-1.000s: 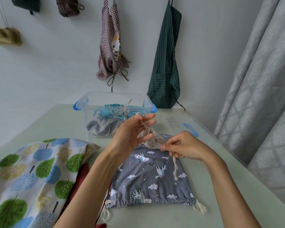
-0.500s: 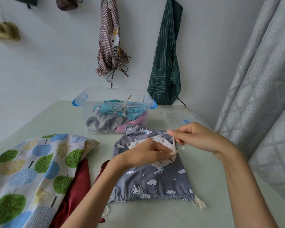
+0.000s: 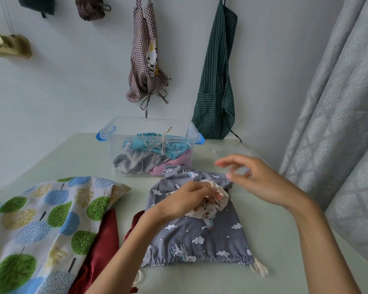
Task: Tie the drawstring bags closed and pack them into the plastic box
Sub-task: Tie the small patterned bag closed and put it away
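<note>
Left hand (image 3: 189, 198) gripping small white bag (image 3: 219, 200), right hand (image 3: 257, 179) blurred, seemingly open

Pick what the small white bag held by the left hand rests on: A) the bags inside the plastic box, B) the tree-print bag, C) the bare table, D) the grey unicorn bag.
D: the left hand pinches the small white bag on top of the grey unicorn bag.

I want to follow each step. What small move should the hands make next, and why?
Probably the right hand, open and blurred in the air, should come back to the small white bag, which the left hand pinches on the grey unicorn bag. Whether its cord is knotted cannot be seen.
</note>
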Tool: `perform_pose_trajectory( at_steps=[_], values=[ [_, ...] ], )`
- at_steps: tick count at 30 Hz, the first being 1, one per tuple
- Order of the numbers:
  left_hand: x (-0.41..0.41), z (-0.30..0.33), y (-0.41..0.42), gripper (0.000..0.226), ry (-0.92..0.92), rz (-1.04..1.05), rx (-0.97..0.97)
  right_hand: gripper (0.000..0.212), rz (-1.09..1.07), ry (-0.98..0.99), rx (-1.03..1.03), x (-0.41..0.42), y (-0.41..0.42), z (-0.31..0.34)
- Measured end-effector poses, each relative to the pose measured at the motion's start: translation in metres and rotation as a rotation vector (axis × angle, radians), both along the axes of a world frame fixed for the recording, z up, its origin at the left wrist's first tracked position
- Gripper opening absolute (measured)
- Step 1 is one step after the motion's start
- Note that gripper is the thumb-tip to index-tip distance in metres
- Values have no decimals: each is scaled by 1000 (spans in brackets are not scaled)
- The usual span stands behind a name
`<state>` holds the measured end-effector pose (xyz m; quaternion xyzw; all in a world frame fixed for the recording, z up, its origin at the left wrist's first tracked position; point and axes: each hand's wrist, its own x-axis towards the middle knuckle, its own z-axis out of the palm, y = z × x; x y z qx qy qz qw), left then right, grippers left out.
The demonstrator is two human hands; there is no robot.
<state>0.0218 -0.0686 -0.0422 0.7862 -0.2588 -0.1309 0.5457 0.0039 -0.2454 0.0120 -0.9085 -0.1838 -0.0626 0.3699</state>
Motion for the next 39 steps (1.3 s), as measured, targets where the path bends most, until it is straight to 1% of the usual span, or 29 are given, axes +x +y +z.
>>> perform_pose_trajectory(
  at_steps=[1,3,5,7,8,10,13,16,18,21,24,26,27,28,29,34,35,36,37,39],
  values=[
    [1,2,2,33,16,15,-29,31,10,58,-72,2,-5,-5],
    [3,4,5,35,50,39,-100,33,24,141,-122,4,-5,-13],
    [5,4,7,34,63,52,-147,22,14,163,-84,7,1,-20],
    [4,4,8,34,37,44,-146,9,-30,115,-58,9,6,-25],
    [4,4,9,35,16,40,-143,8,-52,85,-52,11,7,-25],
    [5,3,10,35,5,72,-151,16,-80,56,-14,11,8,-24],
    [10,3,16,34,104,166,-204,22,-102,66,125,7,6,-16],
    [11,7,26,30,201,122,-263,22,-182,64,198,7,4,-12],
    [9,10,32,25,216,49,-283,23,-210,92,313,9,8,-12],
    [8,12,34,28,230,28,-269,24,-186,176,622,8,24,-11],
    [6,11,32,25,269,30,-298,21,-139,249,899,6,39,-12],
    [5,11,32,25,200,60,-270,18,-141,295,1071,7,43,-13],
    [6,10,32,25,155,83,-258,16,-160,303,1099,7,41,-13],
    [7,10,34,26,114,108,-250,15,-184,289,1050,8,38,-13],
    [7,11,35,26,82,125,-243,14,-200,263,925,7,33,-12],
    [7,13,38,27,60,106,-218,8,-109,202,70,-1,20,-10],
    [7,13,37,27,62,104,-209,8,-118,161,-68,-1,21,-13],
    [7,12,35,27,65,107,-198,7,-140,106,-142,0,23,-14],
    [7,12,34,27,72,112,-187,6,-169,56,-158,1,25,-15],
    [7,10,34,27,99,112,-170,4,-208,-4,-103,2,26,-15]
  ],
)
